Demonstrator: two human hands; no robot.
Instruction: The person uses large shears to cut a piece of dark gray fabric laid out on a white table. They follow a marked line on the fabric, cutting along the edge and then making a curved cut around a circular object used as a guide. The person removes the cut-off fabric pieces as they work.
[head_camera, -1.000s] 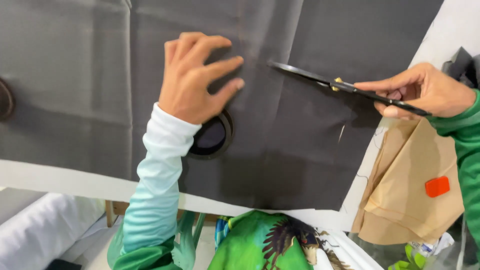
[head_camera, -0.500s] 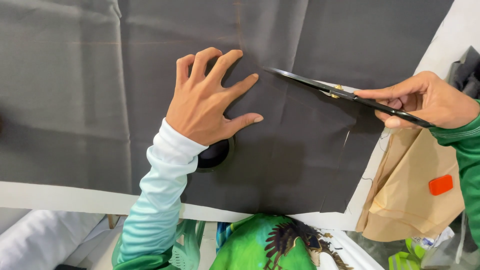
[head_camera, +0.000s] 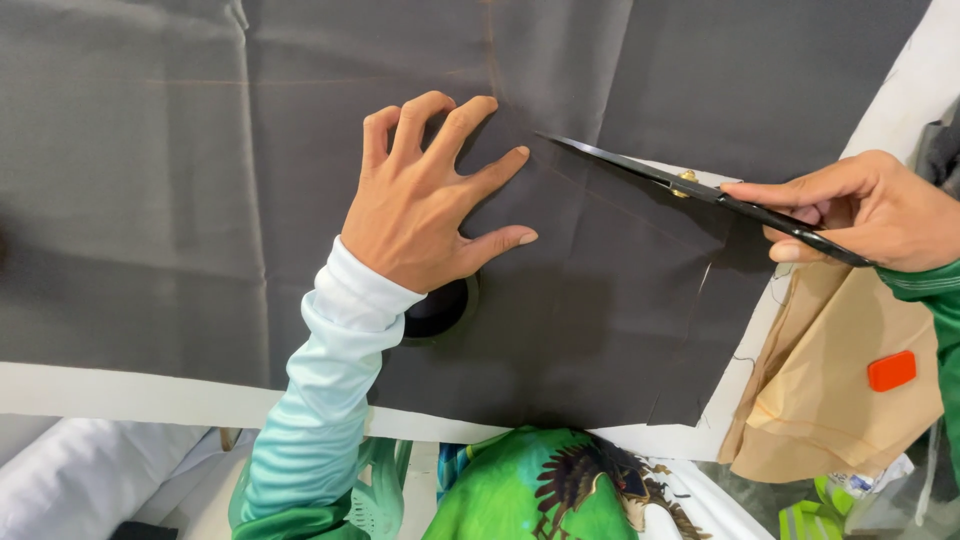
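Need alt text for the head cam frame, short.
Seen from above, a left hand presses flat with spread fingers on dark grey fabric laid over a white table, while the right hand holds black scissors cutting into the fabric from the right. A tan paper piece with an orange tag lies at the right edge.

You have one view only, from the camera on your head, looking steeply down and close onto the dark cloth (head_camera: 200, 200) that fills most of the frame. Your left hand (head_camera: 425, 205) lies near the cloth's middle, your right hand (head_camera: 880, 210) at its right edge, your green shirt (head_camera: 530, 490) just below it.
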